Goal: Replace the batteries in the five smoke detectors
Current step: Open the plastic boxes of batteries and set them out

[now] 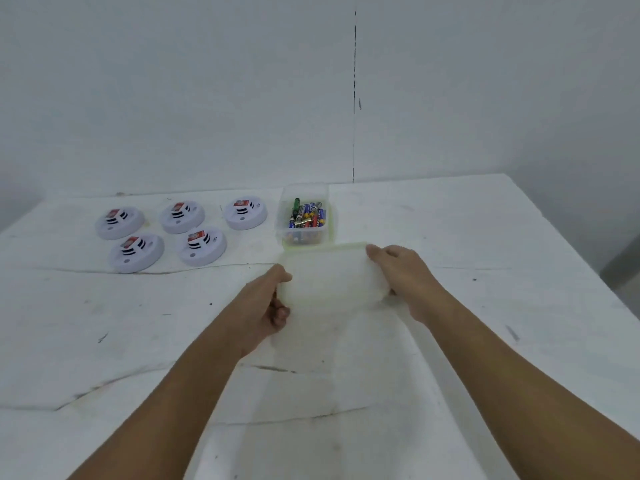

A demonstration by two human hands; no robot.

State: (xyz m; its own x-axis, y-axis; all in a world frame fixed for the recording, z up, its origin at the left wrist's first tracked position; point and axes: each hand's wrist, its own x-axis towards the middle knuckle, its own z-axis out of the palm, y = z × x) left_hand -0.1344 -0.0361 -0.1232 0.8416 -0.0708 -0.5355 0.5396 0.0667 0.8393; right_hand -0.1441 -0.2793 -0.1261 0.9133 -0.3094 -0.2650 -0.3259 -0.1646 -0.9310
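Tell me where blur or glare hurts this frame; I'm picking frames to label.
Head view: the lid between the left hand and right hand is smeared by blur; the batteries and detectors stay fairly sharp; light is flat, without glare.

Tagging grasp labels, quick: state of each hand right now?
Left hand: grips the left end of the translucent lid.
Right hand: holds the lid's right end, fingers over the top edge.
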